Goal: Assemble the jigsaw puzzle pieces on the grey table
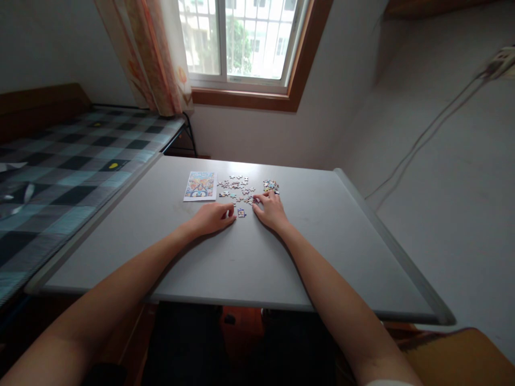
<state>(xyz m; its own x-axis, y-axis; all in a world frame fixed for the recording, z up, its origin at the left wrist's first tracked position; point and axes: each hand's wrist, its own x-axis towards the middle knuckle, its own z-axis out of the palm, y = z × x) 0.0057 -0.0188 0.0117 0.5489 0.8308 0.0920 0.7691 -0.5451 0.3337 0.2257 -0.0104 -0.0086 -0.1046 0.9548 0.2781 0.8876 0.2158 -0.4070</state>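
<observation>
My left hand (215, 217) rests on the table with loosely curled fingers. A gap shows between its thumb and index finger, and I see nothing held there. Just right of its fingertips lies a small joined patch of puzzle pieces (241, 213), purple at its edges. My right hand (270, 209) reaches to the near right edge of the loose puzzle pieces (236, 185). Its thumb and index finger close around a small puzzle piece (256, 200), partly hidden by the fingers. Beyond the right hand's other fingers sits a denser pile of puzzle pieces (271, 185).
A printed picture sheet (200, 186) lies left of the loose pieces on the white table (225, 268). A bed with a checked cover (92, 145) stands along the table's left side. Behind are a window (241, 43) and a curtain (148, 59). Cables (426, 136) hang on the right wall.
</observation>
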